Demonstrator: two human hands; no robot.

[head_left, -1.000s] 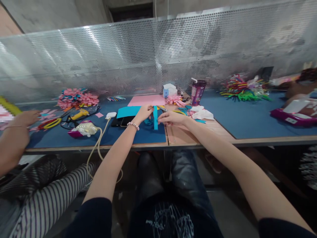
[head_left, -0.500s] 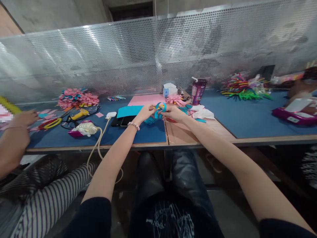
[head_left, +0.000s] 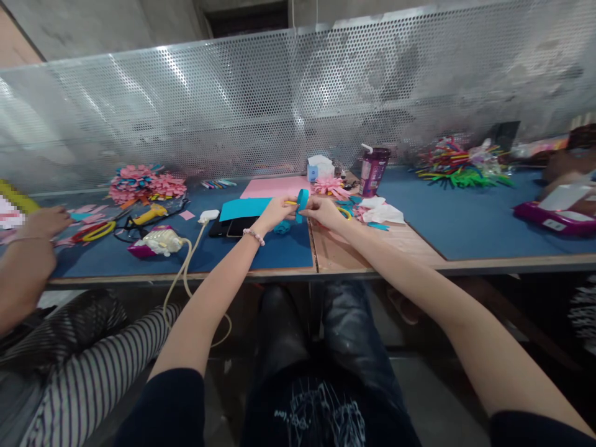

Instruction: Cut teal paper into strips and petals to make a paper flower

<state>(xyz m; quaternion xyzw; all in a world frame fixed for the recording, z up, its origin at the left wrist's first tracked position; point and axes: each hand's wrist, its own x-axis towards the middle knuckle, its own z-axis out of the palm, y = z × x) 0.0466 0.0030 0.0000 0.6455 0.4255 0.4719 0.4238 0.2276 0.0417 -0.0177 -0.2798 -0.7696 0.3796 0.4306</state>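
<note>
A blue paper strip (head_left: 302, 203) is folded up between both my hands, just above the table's blue mat (head_left: 279, 248). My left hand (head_left: 275, 213), with a bead bracelet on its wrist, pinches the strip's left side. From the right, my right hand (head_left: 325, 212) pinches the same strip. A small curled blue paper piece (head_left: 281, 227) lies on the mat under my left hand. Behind them lie a blue paper sheet (head_left: 244, 208) and a pink paper sheet (head_left: 274, 187).
A purple cup (head_left: 372, 171), white tissue (head_left: 382, 213), pink paper flower (head_left: 330, 186) and phone (head_left: 228, 227) are close by. A glue gun (head_left: 148, 215), corded tool (head_left: 161, 242) and paper flowers (head_left: 144, 183) lie left. Another person's hand (head_left: 44, 222) works far left. A perforated metal screen (head_left: 298, 99) backs the table.
The blue strip hung straight down from my hands a second ago; since then both hands have bent it into a loop and then folded it compactly, and they sit closer together.
</note>
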